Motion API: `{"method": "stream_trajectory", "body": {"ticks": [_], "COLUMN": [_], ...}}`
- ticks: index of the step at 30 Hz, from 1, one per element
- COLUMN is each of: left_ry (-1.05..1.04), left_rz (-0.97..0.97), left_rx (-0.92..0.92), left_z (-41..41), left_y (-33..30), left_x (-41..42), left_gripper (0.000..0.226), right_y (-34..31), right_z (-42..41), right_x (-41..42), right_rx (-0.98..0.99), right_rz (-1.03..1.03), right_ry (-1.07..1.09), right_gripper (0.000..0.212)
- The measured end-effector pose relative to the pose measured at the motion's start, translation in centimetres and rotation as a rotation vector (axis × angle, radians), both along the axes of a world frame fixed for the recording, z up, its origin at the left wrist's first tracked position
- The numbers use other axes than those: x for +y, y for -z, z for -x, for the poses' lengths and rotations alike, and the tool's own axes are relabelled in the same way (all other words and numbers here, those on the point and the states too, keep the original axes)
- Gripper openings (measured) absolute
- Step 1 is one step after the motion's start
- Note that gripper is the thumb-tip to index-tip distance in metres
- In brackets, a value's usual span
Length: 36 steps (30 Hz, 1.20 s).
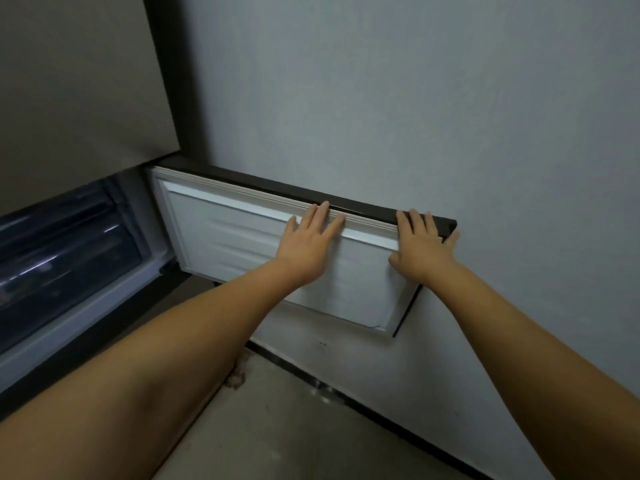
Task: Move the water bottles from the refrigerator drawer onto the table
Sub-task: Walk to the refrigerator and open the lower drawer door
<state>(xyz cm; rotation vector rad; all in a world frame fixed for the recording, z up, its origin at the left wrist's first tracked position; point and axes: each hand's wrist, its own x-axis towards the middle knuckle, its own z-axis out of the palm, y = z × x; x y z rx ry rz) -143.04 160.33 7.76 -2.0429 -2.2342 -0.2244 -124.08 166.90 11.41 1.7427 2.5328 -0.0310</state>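
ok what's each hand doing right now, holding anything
Left hand: open, fingers straight, flat against the white inner face of the refrigerator door.
Right hand: open, fingers laid over the door's top edge, holding nothing.

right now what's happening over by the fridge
A person has both hands flat on the white inner panel of the lower refrigerator door, which stands swung open against the grey wall. The left hand lies near the top seal; the right hand lies at the door's outer end with its fingers on the dark top edge. The dark translucent drawer shows inside the compartment. No water bottles or table are visible.
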Motion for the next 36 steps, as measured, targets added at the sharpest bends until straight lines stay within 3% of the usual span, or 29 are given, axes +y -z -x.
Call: {"method": "stream_trajectory", "body": {"ticks": [5,9,14,20,28,33,36], "left_ry": [-0.168,-0.455,-0.777,-1.064,-1.162,-1.108,-1.038], "left_rz": [-0.045,0.002,0.127,0.205,0.239,0.19,0.079], "left_rx": [-0.075,-0.052,-0.059,-0.173,-0.279,-0.205,-0.025], "left_z": [3.7,9.5,15.5,18.8,26.0,31.6,34.9], "left_y": [-1.6,-1.4,0.1,2.3,5.6,7.5,8.8], "left_x": [-3.4,-9.5,-20.2,-28.2,-29.7,-28.5,-28.3], "left_gripper": [0.076,0.075,0.068,0.067,0.062,0.065,0.064], "right_y": [-1.4,-0.8,2.5,6.5,10.1,11.2,12.0], "right_z": [5.6,14.1,23.5,30.4,40.0,46.7,51.1], "right_x": [-1.4,-4.3,-10.0,-14.6,-14.9,-14.0,-13.6], "right_rx": [0.089,0.21,0.269,0.194,-0.035,-0.008,0.103], "right_rz": [-0.077,-0.12,0.044,0.162,0.211,0.143,0.096], "right_ry": [-0.271,-0.629,-0.964,-1.118,-1.165,-1.145,-1.131], "right_gripper": [0.072,0.061,0.056,0.053,0.052,0.055,0.06]}}
